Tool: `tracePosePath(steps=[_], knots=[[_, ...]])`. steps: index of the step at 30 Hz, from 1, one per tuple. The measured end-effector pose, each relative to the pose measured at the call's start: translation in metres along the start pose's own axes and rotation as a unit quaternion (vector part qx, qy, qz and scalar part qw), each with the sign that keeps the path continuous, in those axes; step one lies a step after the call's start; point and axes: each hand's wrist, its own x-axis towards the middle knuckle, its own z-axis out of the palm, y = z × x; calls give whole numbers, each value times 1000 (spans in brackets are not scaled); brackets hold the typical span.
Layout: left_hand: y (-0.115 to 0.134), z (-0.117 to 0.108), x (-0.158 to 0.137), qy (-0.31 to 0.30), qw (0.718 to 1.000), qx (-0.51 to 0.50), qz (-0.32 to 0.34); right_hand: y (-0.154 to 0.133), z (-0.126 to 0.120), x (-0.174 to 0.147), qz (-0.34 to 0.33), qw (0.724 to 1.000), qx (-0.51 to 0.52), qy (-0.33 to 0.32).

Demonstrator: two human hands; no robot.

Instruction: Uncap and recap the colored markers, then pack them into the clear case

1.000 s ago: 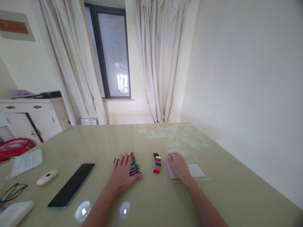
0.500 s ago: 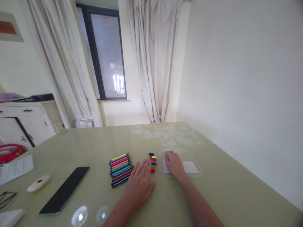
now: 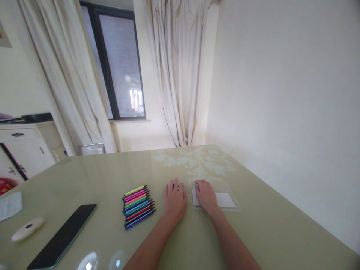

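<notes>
My left hand (image 3: 176, 200) lies palm down with its fingers spread, covering a row of colourful marker caps (image 3: 178, 188); only bits of colour show between the fingers. To its right, my right hand (image 3: 206, 194) rests on a clear plastic case (image 3: 237, 208), fingers slightly bent, over a white card (image 3: 225, 200) inside it. What lies under that palm is hidden. Left of my hands, several uncapped markers (image 3: 137, 206) are lined up in a neat row with their dark tips pointing right.
A black tablet-like slab (image 3: 64, 234) and a white oval object (image 3: 27, 229) lie on the left of the glossy table (image 3: 107, 176). Further left is a pale folded sheet (image 3: 10, 206). A wall (image 3: 281, 112) runs along the table's right edge.
My left hand has moved right, from between the markers and the caps to on top of the caps. My right hand stays on the case. The view has turned slightly right.
</notes>
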Motion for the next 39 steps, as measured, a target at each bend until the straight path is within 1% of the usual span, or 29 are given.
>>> tracePosePath(steps=[4, 8, 13, 18, 22, 24, 26, 28, 29, 31, 34, 37, 39], knots=[[-9, 5, 15, -18, 1000, -2, 0, -1, -1, 0, -5, 1000, -5, 1], [-17, 5, 28, -28, 1000, 5, 4, -5, -2, -3, -9, 1000, 1, -6], [-23, 2, 39, -29, 999, 21, -30, -20, 2, -9, -36, 999, 14, -7], [-27, -4, 40, -20, 997, 29, -62, -28, 4, -12, -55, 998, 15, -11], [-23, -9, 38, -10, 997, 31, -73, -27, 5, -12, -61, 998, 10, -8], [-21, -15, 40, 1, 996, 29, -80, -27, 5, -12, -62, 998, 5, -7], [-25, -25, 43, 13, 996, 23, -89, -26, 6, -12, -63, 998, 4, -6], [-37, -40, 46, 19, 995, 16, -100, -26, 7, -12, -62, 998, 7, -5], [-48, -48, 46, 19, 994, 13, -105, -26, 6, -12, -61, 998, 9, -5], [-77, -65, 43, 9, 992, 11, -122, -26, 5, -12, -60, 998, 10, -7], [-131, -85, 27, -23, 986, 20, -162, -28, 1, -13, -52, 999, 6, -14], [-175, -91, 6, -59, 976, 29, -206, -38, -4, -13, -46, 999, 1, 1], [-193, -90, -5, -74, 974, 29, -213, -51, -6, -11, -66, 998, 4, 21]])
